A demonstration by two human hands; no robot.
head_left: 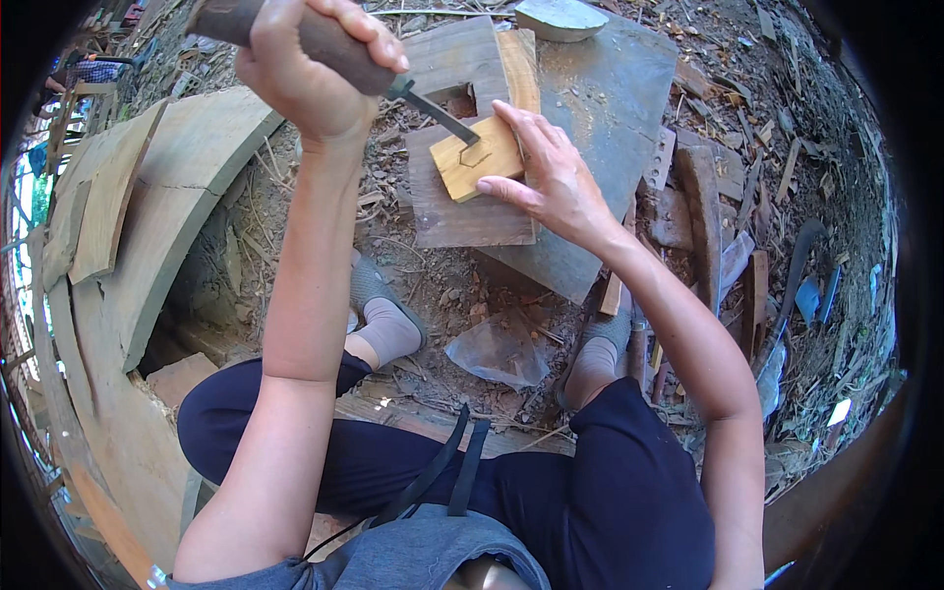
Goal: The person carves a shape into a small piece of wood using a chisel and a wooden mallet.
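Observation:
My left hand (320, 74) is wrapped round the thick dark handle of a chisel (438, 113), raised at the upper middle. The chisel's narrow metal blade slants down to the right, and its tip meets the top of a small yellowish wooden block (501, 147). A hexagon-like outline is marked on that face, just by the tip. My right hand (560, 182) grips the block at its right end, thumb along the near edge and fingers over the far side. Beneath the block lies a weathered wooden board (472, 228).
A grey slab (600, 128) with sawdust lies under the board, and a pale bowl-like piece (560, 18) sits at its far edge. Large curved planks (182, 197) stand at left. Clear plastic (500, 352) lies between my feet. Wood scraps and a curved dark blade (795, 265) are at right.

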